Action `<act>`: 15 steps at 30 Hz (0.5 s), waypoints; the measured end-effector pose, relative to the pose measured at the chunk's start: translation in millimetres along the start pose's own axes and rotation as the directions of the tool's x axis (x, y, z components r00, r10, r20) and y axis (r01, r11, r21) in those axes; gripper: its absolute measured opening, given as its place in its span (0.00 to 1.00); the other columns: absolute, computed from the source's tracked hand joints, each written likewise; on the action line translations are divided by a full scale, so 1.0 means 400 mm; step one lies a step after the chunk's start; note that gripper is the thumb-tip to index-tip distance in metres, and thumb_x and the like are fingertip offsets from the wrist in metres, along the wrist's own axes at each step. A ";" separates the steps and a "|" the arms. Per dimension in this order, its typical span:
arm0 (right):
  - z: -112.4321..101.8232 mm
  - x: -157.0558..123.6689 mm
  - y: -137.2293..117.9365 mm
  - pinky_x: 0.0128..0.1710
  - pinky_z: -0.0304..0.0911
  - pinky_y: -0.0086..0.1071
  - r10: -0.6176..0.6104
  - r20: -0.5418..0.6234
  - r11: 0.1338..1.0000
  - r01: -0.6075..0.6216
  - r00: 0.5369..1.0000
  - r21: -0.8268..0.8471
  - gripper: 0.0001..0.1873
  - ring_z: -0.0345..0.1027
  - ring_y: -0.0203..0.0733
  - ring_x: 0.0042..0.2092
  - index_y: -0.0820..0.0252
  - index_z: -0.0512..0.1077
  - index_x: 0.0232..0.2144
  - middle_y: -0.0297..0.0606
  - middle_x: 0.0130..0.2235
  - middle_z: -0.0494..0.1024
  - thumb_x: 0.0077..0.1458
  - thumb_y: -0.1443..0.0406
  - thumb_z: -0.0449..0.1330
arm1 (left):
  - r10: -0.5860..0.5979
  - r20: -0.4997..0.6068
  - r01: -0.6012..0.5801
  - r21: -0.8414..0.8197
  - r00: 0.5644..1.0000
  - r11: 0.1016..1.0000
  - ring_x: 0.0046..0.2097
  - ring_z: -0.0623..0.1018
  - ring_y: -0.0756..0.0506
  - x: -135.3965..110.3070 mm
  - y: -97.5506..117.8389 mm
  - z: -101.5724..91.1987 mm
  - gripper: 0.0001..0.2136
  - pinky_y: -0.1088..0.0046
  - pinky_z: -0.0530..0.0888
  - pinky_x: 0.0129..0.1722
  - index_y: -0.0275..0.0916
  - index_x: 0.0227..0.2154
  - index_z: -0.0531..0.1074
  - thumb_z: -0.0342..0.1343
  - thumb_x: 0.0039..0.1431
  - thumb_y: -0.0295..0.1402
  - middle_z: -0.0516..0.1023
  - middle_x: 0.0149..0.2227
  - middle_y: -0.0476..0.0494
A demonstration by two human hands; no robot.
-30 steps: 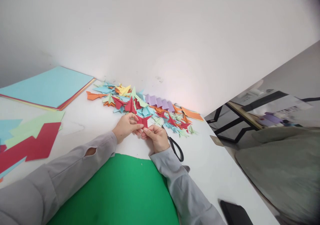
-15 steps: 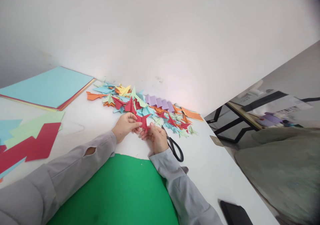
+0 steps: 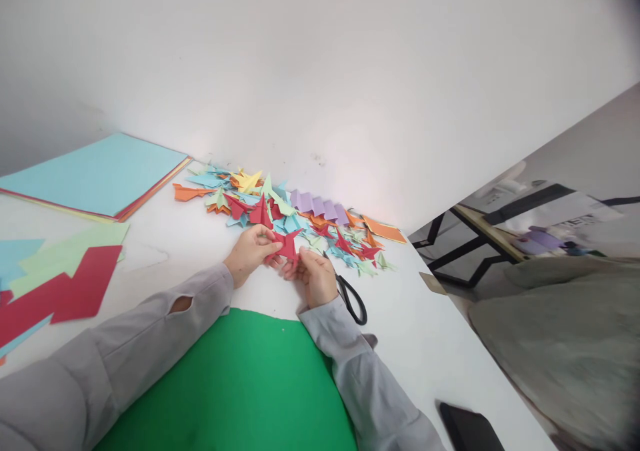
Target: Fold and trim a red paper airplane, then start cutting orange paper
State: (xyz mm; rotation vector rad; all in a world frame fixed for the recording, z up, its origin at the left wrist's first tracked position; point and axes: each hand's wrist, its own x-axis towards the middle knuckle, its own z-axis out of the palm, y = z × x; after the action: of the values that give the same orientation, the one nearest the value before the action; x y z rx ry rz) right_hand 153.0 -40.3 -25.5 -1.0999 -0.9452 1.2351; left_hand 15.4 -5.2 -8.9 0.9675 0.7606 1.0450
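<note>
Red folded paper [image 3: 287, 245], just before the paper pile [image 3: 280, 212], is pinched between thumb and fingers of the left hand [image 3: 247, 254], forearm slanting inward; the right hand [image 3: 320, 279] curls at its right edge, whether gripping I cannot tell.

The left hand [image 3: 253, 255] and right hand [image 3: 319, 279] nearly meet, fingers [image 3: 308, 259] bent, forearms [image 3: 200, 304] angled inward.
</note>
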 end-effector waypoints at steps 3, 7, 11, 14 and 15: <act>0.001 0.003 0.000 0.16 0.61 0.26 0.006 -0.028 0.999 -0.005 1.000 0.049 0.23 0.66 0.34 0.16 0.64 0.71 0.20 0.37 0.16 0.74 0.41 0.47 0.61 | -0.001 -0.018 0.001 0.000 1.000 1.000 0.19 0.73 0.51 -0.001 0.001 0.001 0.16 0.77 0.68 0.20 0.37 0.26 0.59 0.64 0.41 0.29 0.73 0.18 0.50; -0.001 0.003 0.000 0.16 0.62 0.25 0.001 -0.024 0.999 0.000 1.000 0.052 0.22 0.65 0.34 0.17 0.64 0.71 0.20 0.36 0.17 0.74 0.41 0.48 0.61 | 0.001 -0.047 -0.001 0.000 0.999 1.000 0.19 0.73 0.51 -0.001 -0.001 0.000 0.14 0.77 0.68 0.20 0.37 0.25 0.59 0.62 0.43 0.27 0.72 0.17 0.51; -0.003 0.000 0.002 0.17 0.63 0.25 -0.022 -0.011 1.000 0.022 1.000 0.022 0.15 0.66 0.33 0.18 0.63 0.71 0.20 0.35 0.19 0.76 0.38 0.56 0.65 | 0.019 -0.083 -0.019 0.000 0.996 1.000 0.20 0.73 0.50 0.005 -0.007 -0.003 0.12 0.77 0.68 0.20 0.37 0.25 0.59 0.60 0.44 0.26 0.71 0.17 0.52; 0.000 -0.003 0.006 0.18 0.62 0.24 -0.035 -0.016 0.999 0.035 0.999 -0.034 0.11 0.66 0.32 0.18 0.62 0.71 0.22 0.33 0.19 0.76 0.37 0.61 0.67 | 0.046 -0.101 -0.046 0.008 0.994 0.999 0.21 0.73 0.52 0.007 -0.011 -0.006 0.12 0.76 0.70 0.22 0.37 0.24 0.60 0.61 0.43 0.26 0.69 0.18 0.54; 0.001 -0.004 0.007 0.17 0.61 0.24 -0.039 -0.016 0.998 0.038 0.999 -0.052 0.11 0.65 0.31 0.18 0.62 0.71 0.22 0.33 0.18 0.76 0.37 0.62 0.67 | 0.059 -0.099 -0.057 0.018 0.993 0.998 0.21 0.72 0.53 0.007 -0.013 -0.006 0.13 0.76 0.71 0.23 0.37 0.24 0.60 0.62 0.41 0.27 0.69 0.19 0.54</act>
State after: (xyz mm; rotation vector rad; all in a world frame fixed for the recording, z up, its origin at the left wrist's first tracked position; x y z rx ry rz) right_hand 151.7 -41.8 -27.9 -1.1261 -0.9860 1.1740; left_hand 15.9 -2.8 -14.7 0.9605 0.8268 1.1461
